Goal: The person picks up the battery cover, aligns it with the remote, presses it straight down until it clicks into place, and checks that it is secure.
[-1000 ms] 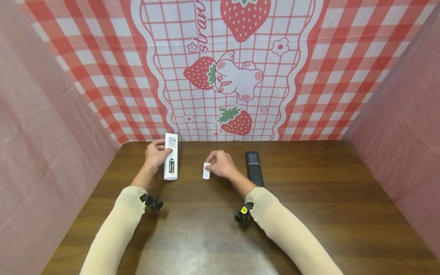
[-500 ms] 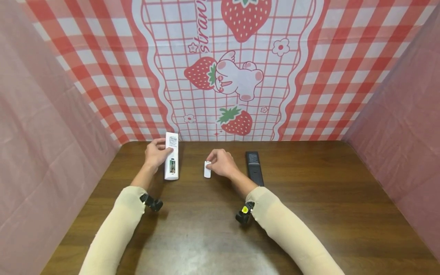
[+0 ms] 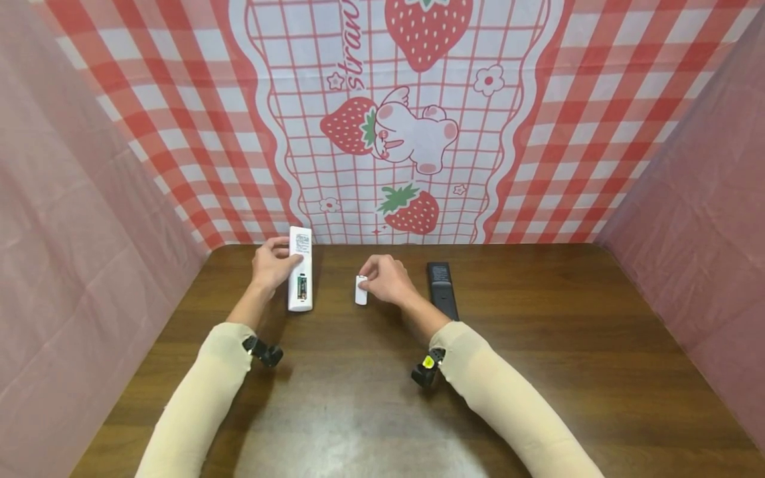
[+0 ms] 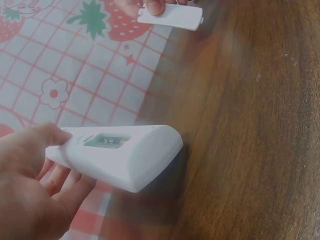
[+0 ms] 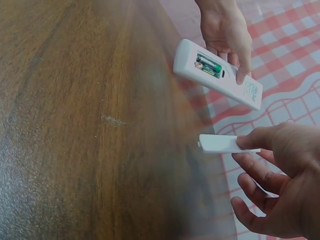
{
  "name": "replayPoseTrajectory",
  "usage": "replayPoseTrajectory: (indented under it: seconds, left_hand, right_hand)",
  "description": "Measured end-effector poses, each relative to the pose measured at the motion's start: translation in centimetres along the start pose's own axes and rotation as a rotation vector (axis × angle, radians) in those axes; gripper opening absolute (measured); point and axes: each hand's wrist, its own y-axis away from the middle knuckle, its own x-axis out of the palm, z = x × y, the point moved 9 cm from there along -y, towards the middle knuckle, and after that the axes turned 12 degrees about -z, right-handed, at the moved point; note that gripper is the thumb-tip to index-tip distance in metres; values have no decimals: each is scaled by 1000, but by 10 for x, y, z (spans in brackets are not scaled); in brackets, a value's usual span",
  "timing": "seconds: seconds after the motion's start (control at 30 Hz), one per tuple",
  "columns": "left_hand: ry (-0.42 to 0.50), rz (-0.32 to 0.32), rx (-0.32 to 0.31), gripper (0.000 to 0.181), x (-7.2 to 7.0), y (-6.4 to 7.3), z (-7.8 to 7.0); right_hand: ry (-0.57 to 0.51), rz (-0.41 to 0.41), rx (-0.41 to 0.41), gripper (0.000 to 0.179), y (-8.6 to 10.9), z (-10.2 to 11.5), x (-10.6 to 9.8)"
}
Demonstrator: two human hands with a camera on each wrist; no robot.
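Tilting slightly with its back upward, a white remote control (image 3: 306,267) sits in the left hand (image 3: 270,269), near the far edge of the desk (image 3: 358,372) and seemingly raised above it. Two batteries (image 5: 208,61) lie side by side in its uncovered recess, with printed text beyond them. The left thumb presses on the remote's back while the fingers curl underneath. Apart from it, just across a gap, the right hand (image 3: 385,281) pinches a small white cover (image 3: 361,293) between thumb and index finger, its other fingers bent loosely; the cover does not touch the remote. Right of that hand, a black remote control (image 3: 441,285) lies on the wooden desk, its near end hidden behind the forearm. Cream sleeves (image 3: 200,392) cover both arms, with a small black camera (image 3: 270,354) at each wrist. Behind hangs a red-and-white checked cloth (image 3: 574,133) printed with strawberries; pink fabric (image 3: 89,199) lines both sides.
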Motion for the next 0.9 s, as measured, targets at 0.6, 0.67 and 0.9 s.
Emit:
replayPoseTrajectory:
  seconds: [0.6,0.67,0.9]
  left_hand:
    - [-7,12,16,60,2,0,-14]
    - [-4,5,20,60,3,0,-14]
    - [5,2,14,58,4,3,-14]
  right_hand:
    - [-66,-8,2,18,21,43,-40]
    - [-87,-8,9,16,33,60,-55]
    - [-73,-15,16,17,46,79,-73]
